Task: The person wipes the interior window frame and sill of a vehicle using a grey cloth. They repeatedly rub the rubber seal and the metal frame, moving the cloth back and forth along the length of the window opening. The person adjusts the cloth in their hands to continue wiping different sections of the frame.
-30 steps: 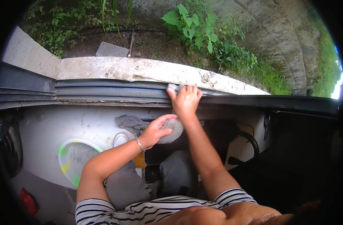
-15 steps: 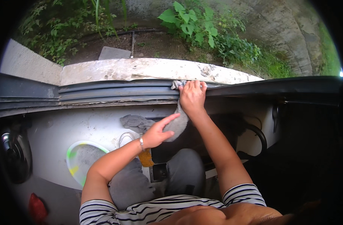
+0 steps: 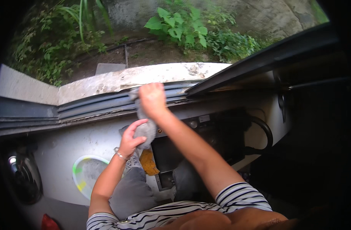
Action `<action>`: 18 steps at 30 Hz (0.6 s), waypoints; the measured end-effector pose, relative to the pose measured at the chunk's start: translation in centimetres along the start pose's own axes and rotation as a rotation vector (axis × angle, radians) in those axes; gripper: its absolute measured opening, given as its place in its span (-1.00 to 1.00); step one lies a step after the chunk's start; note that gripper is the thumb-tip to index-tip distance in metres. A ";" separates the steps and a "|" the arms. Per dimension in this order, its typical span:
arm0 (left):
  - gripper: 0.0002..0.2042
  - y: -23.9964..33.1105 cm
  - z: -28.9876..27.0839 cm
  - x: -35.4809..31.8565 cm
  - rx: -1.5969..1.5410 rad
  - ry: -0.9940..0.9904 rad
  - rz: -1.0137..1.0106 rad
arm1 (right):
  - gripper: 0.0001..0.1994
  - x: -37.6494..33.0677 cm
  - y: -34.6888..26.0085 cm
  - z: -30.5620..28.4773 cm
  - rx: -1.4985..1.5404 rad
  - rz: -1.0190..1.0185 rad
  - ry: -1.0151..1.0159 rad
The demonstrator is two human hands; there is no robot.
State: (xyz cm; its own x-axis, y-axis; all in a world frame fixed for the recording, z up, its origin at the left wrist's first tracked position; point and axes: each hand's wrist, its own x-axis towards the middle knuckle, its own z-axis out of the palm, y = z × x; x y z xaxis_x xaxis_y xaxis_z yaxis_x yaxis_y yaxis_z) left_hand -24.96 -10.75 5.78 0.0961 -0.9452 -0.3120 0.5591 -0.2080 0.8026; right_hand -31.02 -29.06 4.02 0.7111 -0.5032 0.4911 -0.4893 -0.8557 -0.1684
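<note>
My right hand (image 3: 152, 99) is closed on one end of a grey cloth (image 3: 148, 133) and presses it into the grooved window track (image 3: 95, 102). The cloth hangs down from there toward my body. Lower and to the left, my left hand (image 3: 131, 140) has its thumb and fingers around the hanging part, loosely curled. The palm side of my right hand is hidden. The white, stained outer sill (image 3: 106, 83) runs just beyond the track.
A dark sliding window frame (image 3: 260, 63) slants across the right. Below are a round basin (image 3: 83, 172) with a pale rim, an orange-brown cloth (image 3: 148, 162), a dark stove-like appliance (image 3: 206, 132) and a curved black hose (image 3: 266, 132). Outside grow green plants (image 3: 179, 27).
Both my hands and the cloth have moved left along the track. The head view has shifted and tilted, so the window frame on the right now slants more.
</note>
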 end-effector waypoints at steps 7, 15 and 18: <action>-0.40 -0.3 0.5 0.3 0.124 -0.070 0.040 | -0.88 -1.3 1.4 -1.3 -0.229 0.140 0.008; -0.46 0.6 -3.5 -3.1 -0.029 0.200 0.044 | -0.83 1.9 -7.4 3.0 -0.067 0.071 -0.003; -0.45 0.2 -2.1 -1.7 0.127 0.146 0.103 | -0.79 1.3 -3.7 0.9 0.214 0.045 0.056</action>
State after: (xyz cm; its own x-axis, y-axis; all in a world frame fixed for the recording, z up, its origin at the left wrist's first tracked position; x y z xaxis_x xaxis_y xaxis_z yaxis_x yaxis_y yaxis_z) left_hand -23.27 -8.64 5.43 0.2708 -0.9187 -0.2877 0.4324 -0.1509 0.8890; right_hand -27.85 -26.61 4.52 0.6589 -0.5391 0.5246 -0.3975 -0.8416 -0.3656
